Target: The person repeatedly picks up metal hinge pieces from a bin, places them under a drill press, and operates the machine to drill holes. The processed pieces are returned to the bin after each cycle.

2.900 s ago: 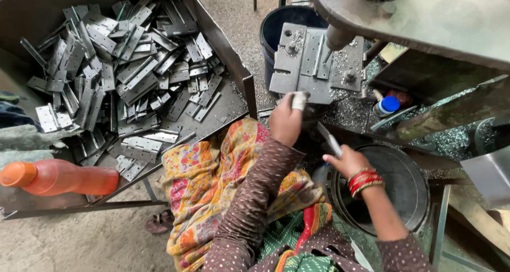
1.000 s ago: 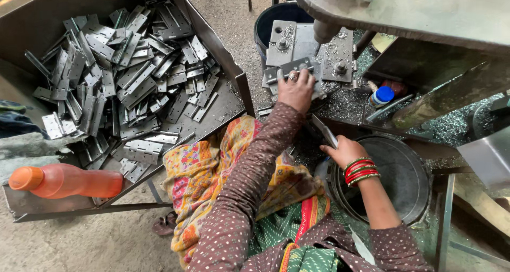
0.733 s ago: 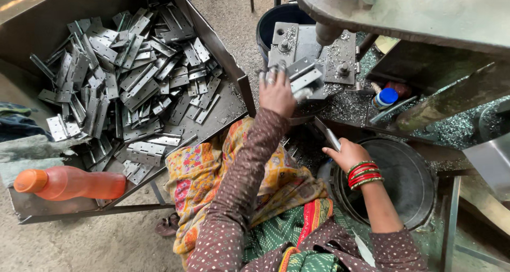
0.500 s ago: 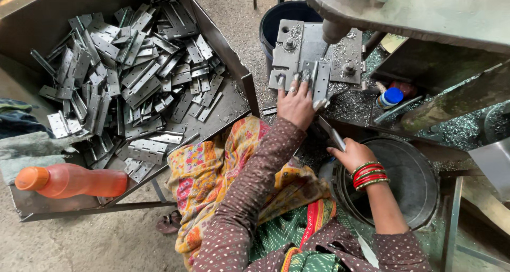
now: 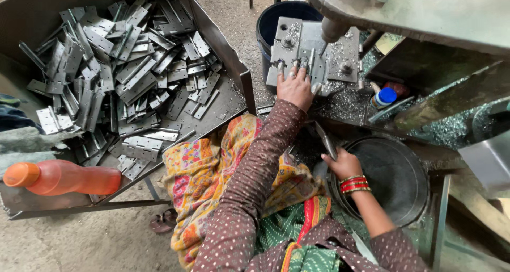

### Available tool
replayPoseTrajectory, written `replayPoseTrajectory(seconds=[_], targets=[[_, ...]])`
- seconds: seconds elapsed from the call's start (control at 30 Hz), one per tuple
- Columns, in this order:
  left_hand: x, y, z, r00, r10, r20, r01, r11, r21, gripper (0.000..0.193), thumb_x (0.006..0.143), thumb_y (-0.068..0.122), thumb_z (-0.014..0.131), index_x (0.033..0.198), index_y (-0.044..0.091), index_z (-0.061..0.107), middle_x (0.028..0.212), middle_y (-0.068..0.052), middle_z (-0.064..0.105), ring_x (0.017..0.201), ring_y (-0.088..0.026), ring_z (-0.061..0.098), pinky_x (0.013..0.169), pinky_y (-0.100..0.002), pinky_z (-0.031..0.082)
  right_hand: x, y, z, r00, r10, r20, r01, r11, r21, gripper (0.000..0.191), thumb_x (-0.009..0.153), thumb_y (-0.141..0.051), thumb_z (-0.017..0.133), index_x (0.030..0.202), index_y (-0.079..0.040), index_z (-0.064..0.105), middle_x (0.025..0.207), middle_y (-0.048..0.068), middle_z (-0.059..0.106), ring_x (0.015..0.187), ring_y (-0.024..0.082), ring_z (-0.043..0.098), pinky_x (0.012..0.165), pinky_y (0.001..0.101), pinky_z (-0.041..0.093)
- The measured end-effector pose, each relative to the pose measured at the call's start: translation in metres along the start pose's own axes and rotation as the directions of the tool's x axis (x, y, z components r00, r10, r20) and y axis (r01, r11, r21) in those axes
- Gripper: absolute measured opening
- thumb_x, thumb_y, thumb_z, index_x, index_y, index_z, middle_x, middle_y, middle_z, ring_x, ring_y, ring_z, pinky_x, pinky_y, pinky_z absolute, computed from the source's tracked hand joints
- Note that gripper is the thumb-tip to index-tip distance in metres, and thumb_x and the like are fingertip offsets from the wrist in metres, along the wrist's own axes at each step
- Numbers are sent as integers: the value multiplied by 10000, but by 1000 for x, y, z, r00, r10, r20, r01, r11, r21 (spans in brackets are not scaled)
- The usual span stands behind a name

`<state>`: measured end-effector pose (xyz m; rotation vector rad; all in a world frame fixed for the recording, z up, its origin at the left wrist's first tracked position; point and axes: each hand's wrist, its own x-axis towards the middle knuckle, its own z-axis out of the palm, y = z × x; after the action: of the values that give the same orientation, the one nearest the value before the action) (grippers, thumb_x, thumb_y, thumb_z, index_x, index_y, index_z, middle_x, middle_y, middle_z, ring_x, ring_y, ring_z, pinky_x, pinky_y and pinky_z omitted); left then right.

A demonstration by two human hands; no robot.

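My left hand [image 5: 295,88] rests on a grey metal jig plate [image 5: 345,51] and holds a flat metal hinge piece [image 5: 311,64] against it, just left of the drill spindle [image 5: 332,30] that comes down from above. My right hand [image 5: 345,164], with red bangles on the wrist, grips another narrow metal hinge piece [image 5: 325,140] at the left rim of a round dark pan [image 5: 396,181]. Both arms wear brown dotted sleeves.
A big metal tray [image 5: 234,54] on the left holds a heap of several grey hinges [image 5: 127,75]. An orange bottle [image 5: 64,177] lies at its near edge. A dark blue bucket [image 5: 276,17] stands behind the plate. A small blue-capped bottle [image 5: 383,97] sits among metal shavings on the right.
My left hand carried a hinge piece up over the jig plate, turned it, and now holds it flat on the plate by the spindle. My right hand stayed by the pan.
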<state>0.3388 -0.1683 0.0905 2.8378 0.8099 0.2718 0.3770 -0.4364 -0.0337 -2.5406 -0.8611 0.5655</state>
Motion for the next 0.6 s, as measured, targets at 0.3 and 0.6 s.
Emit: replayPoseTrajectory(seconds=[0.3, 0.6], targets=[[-8, 3, 6, 1000, 16, -18, -15, 999, 28, 405, 999, 389, 481, 1164, 82, 687, 1361, -95, 581, 1362, -267, 491, 1133, -583, 309, 25, -9, -24, 980, 97, 174, -60, 977, -206, 584, 813, -577, 727, 997, -29, 640, 864, 253, 717, 856, 444, 705, 775, 516, 545], [-14, 1, 5, 994, 47, -97, -43, 998, 49, 347, 979, 286, 483, 1165, 74, 686, 1423, -87, 566, 1383, -261, 475, 1134, -581, 335, 2, 3, 25, 997, 31, 76, -27, 998, -56, 547, 862, -537, 679, 1042, -26, 603, 869, 286, 701, 838, 478, 685, 725, 536, 542]])
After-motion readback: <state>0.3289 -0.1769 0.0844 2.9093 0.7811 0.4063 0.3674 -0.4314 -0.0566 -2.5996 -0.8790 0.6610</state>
